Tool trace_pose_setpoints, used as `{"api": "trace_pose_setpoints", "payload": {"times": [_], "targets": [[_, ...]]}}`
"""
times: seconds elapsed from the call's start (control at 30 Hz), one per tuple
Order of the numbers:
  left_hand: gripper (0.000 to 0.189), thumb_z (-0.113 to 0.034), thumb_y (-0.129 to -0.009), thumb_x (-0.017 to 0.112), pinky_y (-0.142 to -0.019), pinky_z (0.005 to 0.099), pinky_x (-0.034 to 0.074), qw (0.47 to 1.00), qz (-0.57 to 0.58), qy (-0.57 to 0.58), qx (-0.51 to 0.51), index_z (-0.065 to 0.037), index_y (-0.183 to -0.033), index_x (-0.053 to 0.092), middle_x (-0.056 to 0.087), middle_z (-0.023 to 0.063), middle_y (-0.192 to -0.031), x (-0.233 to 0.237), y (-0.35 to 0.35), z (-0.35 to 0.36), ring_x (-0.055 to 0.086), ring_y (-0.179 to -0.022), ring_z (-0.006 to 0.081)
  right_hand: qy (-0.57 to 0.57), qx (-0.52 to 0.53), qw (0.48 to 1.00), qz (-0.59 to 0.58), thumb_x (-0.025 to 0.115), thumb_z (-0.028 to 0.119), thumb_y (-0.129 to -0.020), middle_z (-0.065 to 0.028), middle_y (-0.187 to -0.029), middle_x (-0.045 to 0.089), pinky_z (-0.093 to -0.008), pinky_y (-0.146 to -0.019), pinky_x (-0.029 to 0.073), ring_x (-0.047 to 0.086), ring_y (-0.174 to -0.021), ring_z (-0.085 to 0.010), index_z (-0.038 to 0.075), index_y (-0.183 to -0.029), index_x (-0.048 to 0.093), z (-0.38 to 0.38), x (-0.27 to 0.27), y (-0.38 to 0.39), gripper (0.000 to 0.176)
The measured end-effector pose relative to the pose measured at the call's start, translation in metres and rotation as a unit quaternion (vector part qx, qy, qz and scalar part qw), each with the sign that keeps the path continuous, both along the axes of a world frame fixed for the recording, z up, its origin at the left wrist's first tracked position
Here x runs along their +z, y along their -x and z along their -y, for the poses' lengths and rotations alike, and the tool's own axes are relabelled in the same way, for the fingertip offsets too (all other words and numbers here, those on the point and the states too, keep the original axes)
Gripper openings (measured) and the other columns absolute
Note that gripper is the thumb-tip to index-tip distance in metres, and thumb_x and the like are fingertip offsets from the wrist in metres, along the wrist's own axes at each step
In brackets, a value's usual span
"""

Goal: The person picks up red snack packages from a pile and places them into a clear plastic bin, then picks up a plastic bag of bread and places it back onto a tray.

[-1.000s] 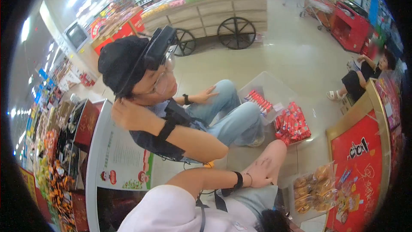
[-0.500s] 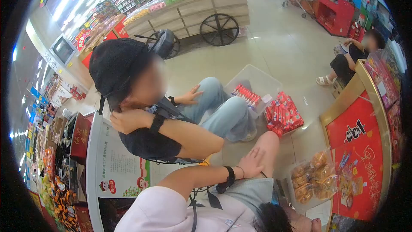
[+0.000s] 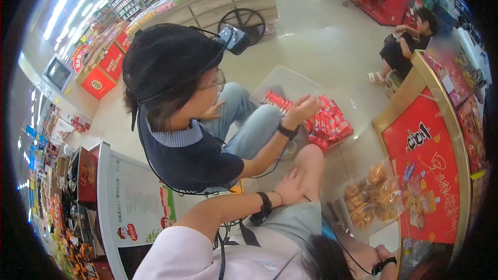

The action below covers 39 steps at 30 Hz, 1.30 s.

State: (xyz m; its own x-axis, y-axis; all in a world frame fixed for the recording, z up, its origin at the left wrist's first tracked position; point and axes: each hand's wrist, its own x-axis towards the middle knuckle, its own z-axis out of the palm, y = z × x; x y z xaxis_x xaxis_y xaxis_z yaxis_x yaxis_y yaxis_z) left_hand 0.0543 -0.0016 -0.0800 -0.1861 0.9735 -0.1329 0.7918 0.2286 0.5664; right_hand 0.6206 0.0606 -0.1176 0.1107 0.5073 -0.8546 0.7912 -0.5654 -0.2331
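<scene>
My left hand (image 3: 290, 186) lies flat on my bare knee (image 3: 309, 171), fingers spread and holding nothing; a black band is on that wrist. At the lower right, my right hand (image 3: 384, 255) shows small beside the display stand, above its black wristband (image 3: 383, 266); its fingers are too unclear to read. Beyond my knee, a pile of red packets (image 3: 331, 124) sits in a container on the floor. More red packets (image 3: 278, 102) lie in a translucent bin (image 3: 288, 77). The hand (image 3: 303, 109) of a seated person in a black cap is raised over the packets.
Left of me sits that person (image 3: 189, 150), close to my left arm. Packaged round breads (image 3: 373, 197) are near my right leg, beside a gold-edged red display (image 3: 425, 171). A white sign (image 3: 135, 197) stands at left. Another person (image 3: 410, 46) sits at the far right.
The person in the cap has lowered a hand from the head and reached out above the packets, leaning forward. My right hand has come further into view. The view has shifted slightly.
</scene>
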Motion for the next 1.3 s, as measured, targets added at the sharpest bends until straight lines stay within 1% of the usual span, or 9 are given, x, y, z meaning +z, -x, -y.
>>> {"api": "trace_pose_setpoints", "payload": {"times": [0.13, 0.27, 0.33, 0.43, 0.53, 0.83, 1.13, 1.17, 1.3], "targets": [[0.068, -0.037, -0.083, 0.05, -0.106, 0.0432, 0.028, 1.0, -0.01, -0.008, -0.009, -0.008, -0.141, 0.028, 0.025, 0.0274, -0.142, 0.007, 0.0, -0.002, 0.03, -0.13, 0.0422, -0.109, 0.094, 0.989, 0.047, 0.049, 0.018, -0.08, -0.008, -0.077, 0.052, -0.035, -0.068, 0.046, 0.049, -0.074, -0.0199, 0.002, -0.093, 0.051, 0.007, -0.095, -0.07, 0.02], [0.069, -0.035, -0.083, 0.051, -0.107, 0.0447, 0.027, 1.0, 0.008, -0.006, -0.01, -0.006, -0.141, 0.027, 0.024, 0.0285, -0.142, 0.012, 0.001, -0.003, 0.028, -0.13, 0.0438, -0.061, -0.025, 0.994, -0.081, 0.056, 0.016, -0.076, -0.0055, -0.073, 0.054, -0.03, -0.059, 0.044, 0.05, -0.066, -0.0143, 0.003, -0.085, 0.058, 0.004, 0.0, -0.006, 0.015], [0.071, -0.037, -0.082, 0.051, -0.107, 0.0452, 0.026, 1.0, 0.009, -0.006, -0.015, -0.007, -0.141, 0.026, 0.023, 0.0281, -0.143, 0.009, 0.001, -0.002, 0.026, -0.131, 0.0427, -0.063, 0.051, 0.995, -0.052, 0.058, 0.016, -0.077, -0.005, -0.072, 0.055, -0.0303, -0.055, 0.043, 0.051, -0.064, -0.0132, 0.004, -0.083, 0.059, 0.001, 0.002, -0.004, 0.014], [0.071, -0.035, -0.082, 0.052, -0.106, 0.046, 0.026, 1.0, 0.014, 0.001, -0.021, -0.007, -0.142, 0.025, 0.023, 0.0286, -0.143, 0.012, 0.001, -0.003, 0.027, -0.131, 0.0439, -0.003, -0.09, 0.994, -0.067, 0.061, 0.02, -0.08, -0.0059, -0.076, 0.059, -0.03, -0.053, 0.044, 0.054, -0.062, -0.0147, 0.002, -0.086, 0.059, 0.004, -0.004, -0.007, 0.019], [0.07, -0.033, -0.083, 0.052, -0.107, 0.0448, 0.026, 1.0, 0.021, -0.001, -0.022, -0.006, -0.142, 0.024, 0.023, 0.0288, -0.143, 0.016, 0.0, -0.003, 0.026, -0.131, 0.0438, -0.002, 0.014, 1.0, 0.009, 0.061, 0.02, -0.081, -0.007, -0.078, 0.059, -0.0298, -0.053, 0.045, 0.054, -0.063, -0.0146, 0.002, -0.091, 0.059, 0.001, -0.003, -0.01, 0.021], [0.068, -0.032, -0.083, 0.053, -0.107, 0.0439, 0.026, 0.999, 0.04, -0.017, -0.025, -0.003, -0.139, 0.028, 0.026, 0.0292, -0.141, 0.024, 0.0, -0.004, 0.028, -0.129, 0.0444, 0.097, -0.056, 0.992, -0.05, 0.063, 0.017, -0.078, -0.0011, -0.075, 0.058, -0.0284, -0.058, 0.045, 0.053, -0.066, -0.0119, 0.008, -0.085, 0.06, -0.012, 0.01, 0.003, 0.012], [0.068, -0.038, -0.085, 0.049, -0.108, 0.0454, 0.024, 0.999, 0.021, -0.02, -0.042, -0.004, -0.14, 0.027, 0.026, 0.0305, -0.14, 0.015, -0.002, -0.005, 0.026, -0.13, 0.0448, 0.074, 0.166, 0.983, -0.016, 0.058, 0.034, -0.081, -0.0038, -0.095, 0.06, -0.0316, -0.074, 0.046, 0.053, -0.084, -0.0167, 0.01, -0.106, 0.06, -0.015, 0.033, 0.008, 0.035], [0.068, -0.038, -0.085, 0.049, -0.108, 0.0455, 0.024, 0.999, 0.019, -0.02, -0.042, -0.004, -0.14, 0.027, 0.026, 0.0307, -0.14, 0.015, -0.003, -0.004, 0.027, -0.13, 0.045, 0.08, 0.142, 0.986, -0.036, 0.058, 0.035, -0.082, -0.0045, -0.095, 0.06, -0.0311, -0.075, 0.046, 0.053, -0.084, -0.0174, 0.012, -0.106, 0.06, -0.01, -0.034, -0.034, 0.034], [0.07, -0.04, -0.084, 0.05, -0.107, 0.0459, 0.026, 0.998, 0.028, -0.03, -0.041, -0.003, -0.14, 0.027, 0.026, 0.0313, -0.14, 0.019, -0.002, -0.007, 0.028, -0.129, 0.0456, 0.072, 0.126, 0.989, -0.011, 0.058, 0.037, -0.081, -0.0054, -0.098, 0.061, -0.0324, -0.079, 0.046, 0.054, -0.089, -0.0162, 0.009, -0.105, 0.062, -0.007, -0.025, -0.028, 0.038]]}}
